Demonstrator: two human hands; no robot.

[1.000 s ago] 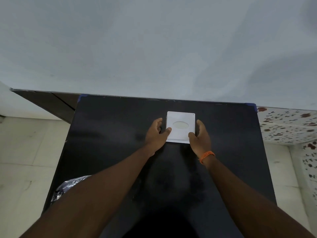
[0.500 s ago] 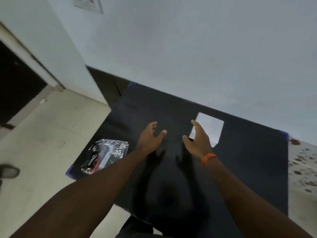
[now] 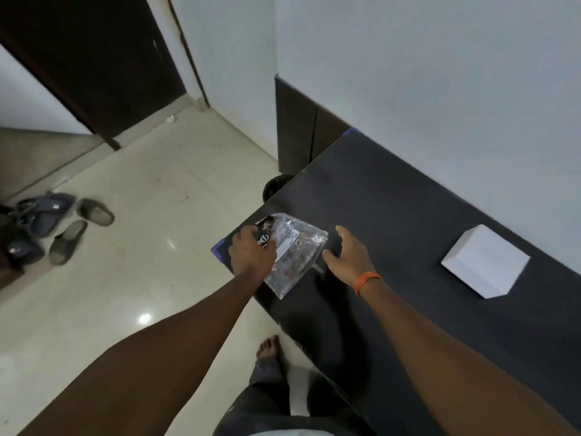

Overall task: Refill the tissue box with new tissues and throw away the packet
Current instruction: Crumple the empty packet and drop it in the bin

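Head view: nearest, the left hand [image 3: 251, 250] closes on the crinkly clear plastic packet [image 3: 294, 254] at the black table's [image 3: 393, 215] left corner; the right hand [image 3: 349, 254] hovers open just beside it. Packet looks light, limp and slippery, best pinched at an edge. Farther right sits the white square tissue box [image 3: 485, 265].

You are working in dim, soft indoor light, with a small bright glare spot shining on the glossy floor tiles [image 3: 145, 318] at lower left. Your arms are casting faint shadows on the dark table [image 3: 408, 221], and the wide lens is bending straight lines at the frame's edges.
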